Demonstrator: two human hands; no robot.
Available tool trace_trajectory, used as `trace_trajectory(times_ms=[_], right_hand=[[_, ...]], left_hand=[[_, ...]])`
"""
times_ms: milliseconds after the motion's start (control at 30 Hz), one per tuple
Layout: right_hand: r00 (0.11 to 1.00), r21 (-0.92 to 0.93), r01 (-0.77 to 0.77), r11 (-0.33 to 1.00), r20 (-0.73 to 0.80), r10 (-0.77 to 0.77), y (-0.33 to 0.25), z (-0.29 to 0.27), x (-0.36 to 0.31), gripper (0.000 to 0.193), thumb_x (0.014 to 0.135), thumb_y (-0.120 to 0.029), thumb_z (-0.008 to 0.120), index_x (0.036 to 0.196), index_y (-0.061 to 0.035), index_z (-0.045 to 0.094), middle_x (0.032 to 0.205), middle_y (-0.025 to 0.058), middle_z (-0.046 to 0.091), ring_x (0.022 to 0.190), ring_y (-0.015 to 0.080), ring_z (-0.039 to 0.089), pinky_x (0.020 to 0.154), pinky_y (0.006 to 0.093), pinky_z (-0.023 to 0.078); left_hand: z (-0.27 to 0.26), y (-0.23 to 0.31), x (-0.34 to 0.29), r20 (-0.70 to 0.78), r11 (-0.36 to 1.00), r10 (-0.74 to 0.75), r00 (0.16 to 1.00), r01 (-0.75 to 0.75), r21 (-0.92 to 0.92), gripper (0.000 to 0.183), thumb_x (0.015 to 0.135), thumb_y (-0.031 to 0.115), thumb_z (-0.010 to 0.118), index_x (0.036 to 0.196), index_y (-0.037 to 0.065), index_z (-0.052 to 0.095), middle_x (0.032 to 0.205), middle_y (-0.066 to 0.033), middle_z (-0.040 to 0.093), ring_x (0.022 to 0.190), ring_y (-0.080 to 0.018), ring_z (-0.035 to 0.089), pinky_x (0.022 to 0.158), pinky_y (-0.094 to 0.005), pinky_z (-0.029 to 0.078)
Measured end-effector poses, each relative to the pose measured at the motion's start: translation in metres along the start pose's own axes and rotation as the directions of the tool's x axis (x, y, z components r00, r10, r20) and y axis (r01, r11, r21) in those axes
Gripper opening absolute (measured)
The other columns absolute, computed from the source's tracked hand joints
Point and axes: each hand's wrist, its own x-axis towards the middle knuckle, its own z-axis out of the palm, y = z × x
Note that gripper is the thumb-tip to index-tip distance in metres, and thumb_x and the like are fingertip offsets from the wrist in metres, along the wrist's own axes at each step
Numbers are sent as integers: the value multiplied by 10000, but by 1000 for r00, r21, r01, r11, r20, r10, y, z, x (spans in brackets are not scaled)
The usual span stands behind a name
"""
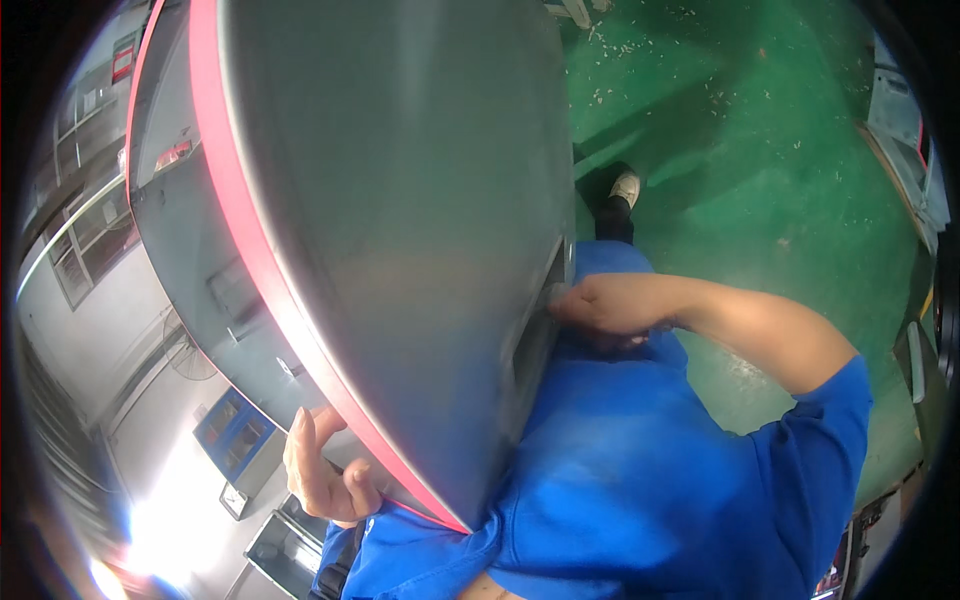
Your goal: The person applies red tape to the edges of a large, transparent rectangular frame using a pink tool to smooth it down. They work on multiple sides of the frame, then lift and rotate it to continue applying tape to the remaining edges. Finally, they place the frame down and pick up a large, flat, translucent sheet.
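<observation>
A large grey sheet-metal panel [400,150] stands against the front of my body, a pink-red strip [260,260] along its left edge. My left hand [325,475] is at that edge near the lower end, its fingers half curled and apart, with nothing seen between them. On the panel's right side, my right hand [610,305] is closed at a narrow side with dark cut-outs [535,320]. Its fingertips meet a small greyish bit there, too blurred to name. The panel's underside is hidden.
Another grey panel with a red edge [190,260] stands to the left. A blue-framed cabinet [232,432] is by the wall, with a fan [190,355] above it. The green floor [720,180] has scattered pale scraps. More panels [905,150] lean at the far right.
</observation>
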Motion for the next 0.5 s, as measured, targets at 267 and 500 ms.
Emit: trace_trajectory(times_ms=[267, 500], right_hand=[[1000, 82, -9, 997, 2, 9, 9, -3, 13, 434, 934, -376, 302, 689, -61, 473, 524, 6, 387, 388, 107, 343, 357, 255, 294], [1000, 126, -1, 992, -3, 1, 10, -1, 13, 437, 933, -381, 306, 654, -68, 429, 509, 3, 363, 393, 101, 347, 343, 247, 285]], left_hand=[[-2, -1, -2, 4, 999, -20, 1000, 20, 36, 539, 848, 272, 490, 1182, -138, 385, 749, -202, 619, 649, -262, 608, 655, -338, 447], [1, -1, 2, -1, 1000, -22, 1000, 22, 20, 539, 854, 282, 489, 1179, -136, 389, 757, -200, 619, 641, -260, 607, 652, -338, 445]])
